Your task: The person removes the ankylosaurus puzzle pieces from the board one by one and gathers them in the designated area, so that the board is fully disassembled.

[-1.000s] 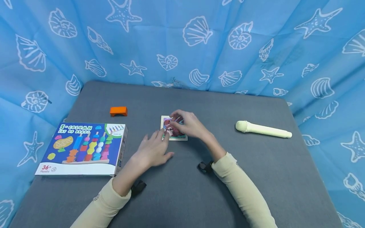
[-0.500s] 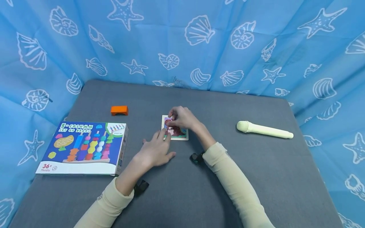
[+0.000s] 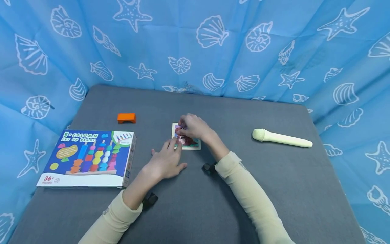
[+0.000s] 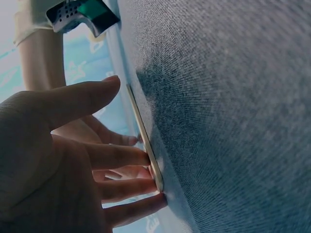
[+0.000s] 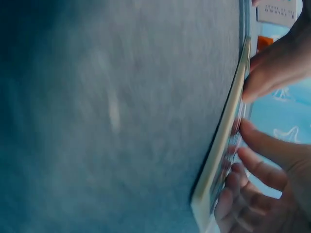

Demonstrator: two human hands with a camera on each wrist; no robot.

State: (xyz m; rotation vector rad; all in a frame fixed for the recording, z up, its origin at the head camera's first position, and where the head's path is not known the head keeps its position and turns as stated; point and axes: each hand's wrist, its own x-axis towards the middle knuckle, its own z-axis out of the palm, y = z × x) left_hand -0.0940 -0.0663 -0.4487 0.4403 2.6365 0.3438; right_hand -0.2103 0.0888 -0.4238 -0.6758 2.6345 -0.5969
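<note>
A small picture board with a pale rim and a red-haired figure lies flat on the table. My left hand comes from the left, its fairly straight fingertips touching the board's lower left edge; the thumb stands apart. In the left wrist view, these fingertips meet the board's side. My right hand reaches over the upper part of the board and covers some of the picture. Seen from the right wrist, its thumb and bent fingers rest on the board's face, with no raised piece showing between them.
A bead-set box lies at the left of the grey table. Behind it sits an orange arch block. A pale toy microphone lies on the right. Blue shell-print curtain surrounds the table's back and sides.
My right hand has come down and slightly left onto the board's upper left, its fingers drawing closer to the picture. The left hand stays at the board's edge.
</note>
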